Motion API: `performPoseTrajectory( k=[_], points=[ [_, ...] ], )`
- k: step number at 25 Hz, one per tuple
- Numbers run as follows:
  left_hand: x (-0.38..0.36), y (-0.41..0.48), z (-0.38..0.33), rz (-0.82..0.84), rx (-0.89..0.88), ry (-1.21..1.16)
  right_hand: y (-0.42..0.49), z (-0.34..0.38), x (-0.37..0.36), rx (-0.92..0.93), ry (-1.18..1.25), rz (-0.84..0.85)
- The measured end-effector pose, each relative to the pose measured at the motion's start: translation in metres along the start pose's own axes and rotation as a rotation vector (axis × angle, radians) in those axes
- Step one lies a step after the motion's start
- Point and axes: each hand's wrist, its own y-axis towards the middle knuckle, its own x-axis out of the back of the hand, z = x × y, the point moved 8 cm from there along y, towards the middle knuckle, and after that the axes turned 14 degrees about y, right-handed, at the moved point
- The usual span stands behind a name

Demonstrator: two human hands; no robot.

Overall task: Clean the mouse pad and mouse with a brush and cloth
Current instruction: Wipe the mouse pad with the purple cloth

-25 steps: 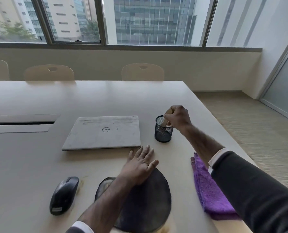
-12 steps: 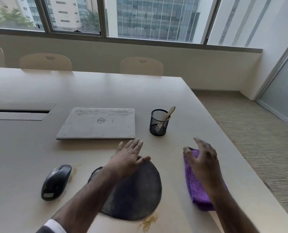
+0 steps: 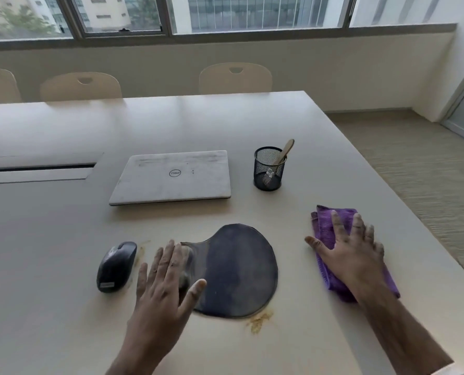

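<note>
A dark round mouse pad [image 3: 239, 272] with a gel wrist rest lies on the table, with yellowish crumbs [image 3: 259, 319] at its near edge. My left hand [image 3: 168, 282] lies flat with straight fingers over the pad's left end, on the wrist rest. A black mouse [image 3: 115, 266] sits just left of it. My right hand [image 3: 350, 253] rests flat, fingers spread, on a folded purple cloth [image 3: 328, 226] to the pad's right. A wooden-handled brush [image 3: 285, 151] stands in a black mesh cup [image 3: 268, 169] behind the pad.
A shut white laptop [image 3: 171, 177] lies behind the pad. The table's right edge [image 3: 415, 220] runs close past the cloth. A cable slot [image 3: 36, 169] is at the left. Beige chairs [image 3: 235, 78] line the far side under the windows.
My right hand let go of the brush in the cup and came down flat onto the purple cloth. My left hand slid from the pad's top to its left end.
</note>
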Motion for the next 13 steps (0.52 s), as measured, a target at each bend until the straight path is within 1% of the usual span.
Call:
performPoseTrajectory(
  k=[3,5,7,9,11,13],
  points=[
    [-0.005,-0.014,0.006,-0.019,0.023,0.006,0.002,0.002,-0.003,0.016,-0.001,-0.047],
    [-0.005,-0.015,0.004,-0.043,0.015,0.025,0.002,0.007,0.003,0.087,0.042,-0.158],
    [-0.003,-0.014,0.006,-0.054,0.03,0.022,0.004,0.016,0.008,0.165,0.115,-0.223],
    [-0.001,-0.015,0.011,-0.069,0.061,0.003,0.006,0.031,0.017,0.235,0.258,-0.234],
    [-0.002,-0.017,0.018,-0.083,0.118,-0.03,-0.001,0.064,0.028,0.327,0.419,-0.237],
    [-0.004,-0.018,0.021,-0.054,0.17,-0.036,-0.024,0.118,0.027,0.502,0.494,-0.21]
  ],
)
